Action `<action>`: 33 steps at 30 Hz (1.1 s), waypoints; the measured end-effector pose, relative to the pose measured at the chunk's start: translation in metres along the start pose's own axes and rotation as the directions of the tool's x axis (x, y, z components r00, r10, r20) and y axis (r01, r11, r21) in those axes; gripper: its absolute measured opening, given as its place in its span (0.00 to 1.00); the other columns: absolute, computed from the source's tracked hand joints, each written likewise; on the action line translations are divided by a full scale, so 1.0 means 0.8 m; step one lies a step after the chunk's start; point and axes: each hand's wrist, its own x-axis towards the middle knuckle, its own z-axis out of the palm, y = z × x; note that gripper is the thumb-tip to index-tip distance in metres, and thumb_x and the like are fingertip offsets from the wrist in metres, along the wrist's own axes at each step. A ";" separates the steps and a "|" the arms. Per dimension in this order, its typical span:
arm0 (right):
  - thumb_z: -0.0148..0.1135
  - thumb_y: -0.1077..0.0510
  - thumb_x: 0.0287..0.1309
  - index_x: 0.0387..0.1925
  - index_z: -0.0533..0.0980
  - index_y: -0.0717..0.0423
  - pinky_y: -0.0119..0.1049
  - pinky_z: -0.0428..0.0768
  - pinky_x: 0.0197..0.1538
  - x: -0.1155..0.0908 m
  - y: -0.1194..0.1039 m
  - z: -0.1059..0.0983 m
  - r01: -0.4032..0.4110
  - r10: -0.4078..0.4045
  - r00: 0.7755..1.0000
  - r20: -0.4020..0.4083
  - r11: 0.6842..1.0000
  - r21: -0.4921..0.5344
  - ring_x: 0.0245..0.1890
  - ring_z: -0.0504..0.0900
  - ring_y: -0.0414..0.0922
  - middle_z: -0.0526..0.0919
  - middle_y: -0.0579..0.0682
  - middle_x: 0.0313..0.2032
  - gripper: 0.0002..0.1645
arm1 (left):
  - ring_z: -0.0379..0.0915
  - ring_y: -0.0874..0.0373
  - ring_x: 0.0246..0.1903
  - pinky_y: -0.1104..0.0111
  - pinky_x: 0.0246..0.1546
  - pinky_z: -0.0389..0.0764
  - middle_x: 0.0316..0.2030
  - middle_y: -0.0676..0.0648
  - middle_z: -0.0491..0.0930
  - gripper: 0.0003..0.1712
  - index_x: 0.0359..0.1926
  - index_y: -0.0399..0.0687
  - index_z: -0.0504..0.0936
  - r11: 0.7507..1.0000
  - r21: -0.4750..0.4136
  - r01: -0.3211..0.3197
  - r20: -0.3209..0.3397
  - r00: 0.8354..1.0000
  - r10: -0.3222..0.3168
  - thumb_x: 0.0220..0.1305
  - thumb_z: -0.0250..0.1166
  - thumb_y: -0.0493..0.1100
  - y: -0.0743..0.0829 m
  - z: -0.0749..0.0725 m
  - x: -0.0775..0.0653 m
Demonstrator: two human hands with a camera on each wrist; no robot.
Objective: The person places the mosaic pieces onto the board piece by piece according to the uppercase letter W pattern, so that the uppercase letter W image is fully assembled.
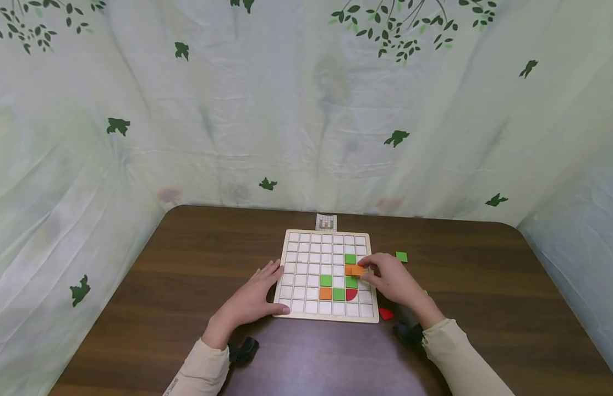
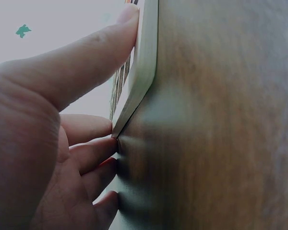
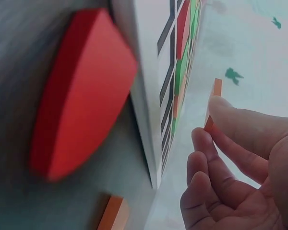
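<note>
Brown wooden bench (image 1: pixel 212 242) under a gridded board (image 1: pixel 314 268): left hand (image 1: pixel 254 297), fingers relaxed, touches its edge; right hand (image 1: pixel 395 278), grip narrowed, pinches an orange tile (image 1: pixel 357 270), apparently raised.

Board (image 1: pixel 302 246) on table (image 1: pixel 187 275), card (image 1: pixel 326 223) behind it, loose tiles (image 1: pixel 401 257) at right

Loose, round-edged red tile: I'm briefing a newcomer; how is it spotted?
On the dark brown wooden table, find the square white-celled board. Beside its near right corner lies the loose, round-edged red tile; the other red tile sits inside the board.
</note>
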 end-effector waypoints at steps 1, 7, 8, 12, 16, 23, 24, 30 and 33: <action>0.70 0.61 0.60 0.49 0.83 0.58 0.42 0.79 0.44 0.001 -0.001 0.001 0.005 -0.005 1.000 -0.002 1.000 0.002 0.39 0.76 0.47 0.83 0.48 0.42 0.15 | 0.42 0.42 0.77 0.47 0.75 0.48 0.77 0.36 0.52 0.55 0.75 0.33 0.59 1.000 0.000 -0.002 0.000 1.000 0.002 0.57 0.75 0.55 0.000 0.000 0.000; 0.71 0.60 0.60 0.47 0.84 0.56 0.43 0.79 0.45 0.008 -0.009 0.012 0.001 -0.001 1.000 -0.007 1.000 0.004 0.41 0.76 0.45 0.83 0.46 0.40 0.13 | 0.41 0.42 0.77 0.47 0.75 0.47 0.77 0.37 0.51 0.56 0.75 0.33 0.58 1.000 -0.002 0.000 0.007 1.000 0.000 0.57 0.75 0.56 -0.002 0.001 0.000; 0.71 0.60 0.60 0.46 0.84 0.55 0.43 0.78 0.45 0.010 -0.011 0.014 -0.003 0.003 1.000 -0.007 1.000 0.009 0.40 0.76 0.45 0.83 0.46 0.40 0.12 | 0.41 0.42 0.77 0.47 0.75 0.47 0.77 0.37 0.52 0.56 0.75 0.33 0.58 1.000 -0.003 0.002 0.006 1.000 -0.002 0.57 0.75 0.56 -0.002 0.001 0.000; 0.71 0.61 0.60 0.46 0.85 0.55 0.44 0.78 0.47 0.016 -0.017 0.022 -0.022 0.022 1.000 -0.002 1.000 0.014 0.41 0.77 0.46 0.84 0.46 0.40 0.12 | 0.41 0.42 0.77 0.46 0.75 0.47 0.77 0.36 0.52 0.56 0.75 0.33 0.59 1.000 -0.008 0.004 0.003 1.000 -0.004 0.57 0.75 0.56 -0.003 0.002 -0.001; 0.72 0.60 0.59 0.47 0.85 0.55 0.45 0.80 0.50 0.022 -0.022 0.030 -0.035 0.035 0.999 0.009 0.999 0.001 0.44 0.80 0.45 0.85 0.46 0.42 0.13 | 0.41 0.42 0.77 0.47 0.75 0.47 0.77 0.37 0.51 0.56 0.75 0.33 0.58 1.000 -0.005 0.008 0.006 1.000 -0.008 0.57 0.75 0.57 -0.005 0.005 0.000; 0.73 0.60 0.58 0.46 0.85 0.55 0.44 0.80 0.50 0.030 -0.030 0.036 -0.007 0.007 1.000 0.004 1.000 -0.005 0.43 0.81 0.45 0.86 0.47 0.43 0.13 | 0.41 0.41 0.77 0.46 0.75 0.47 0.77 0.37 0.51 0.56 0.75 0.33 0.58 1.000 -0.003 0.003 0.002 1.000 -0.003 0.57 0.75 0.57 -0.006 0.004 0.001; 0.73 0.60 0.58 0.46 0.85 0.56 0.44 0.80 0.50 0.031 -0.032 0.036 -0.007 0.007 1.000 0.006 1.000 -0.001 0.43 0.81 0.45 0.86 0.47 0.43 0.13 | 0.41 0.41 0.77 0.46 0.75 0.47 0.77 0.37 0.51 0.56 0.75 0.33 0.58 1.000 -0.002 0.004 0.002 1.000 -0.004 0.57 0.75 0.57 -0.006 0.004 0.001; 0.73 0.60 0.57 0.46 0.85 0.56 0.45 0.80 0.53 0.033 -0.035 0.033 -0.017 0.017 1.000 0.012 1.000 -0.023 0.45 0.81 0.46 0.86 0.47 0.43 0.14 | 0.41 0.42 0.77 0.46 0.75 0.47 0.77 0.37 0.51 0.57 0.75 0.33 0.58 1.000 -0.001 0.016 -0.002 1.000 -0.016 0.56 0.75 0.57 -0.005 0.003 0.002; 0.73 0.59 0.58 0.47 0.85 0.56 0.45 0.80 0.54 0.034 -0.036 0.031 -0.015 0.016 1.000 0.014 0.999 -0.032 0.47 0.82 0.47 0.86 0.48 0.45 0.14 | 0.41 0.42 0.77 0.46 0.75 0.47 0.77 0.37 0.51 0.57 0.76 0.33 0.58 1.000 -0.002 0.013 -0.002 1.000 -0.013 0.56 0.75 0.57 -0.005 0.003 0.002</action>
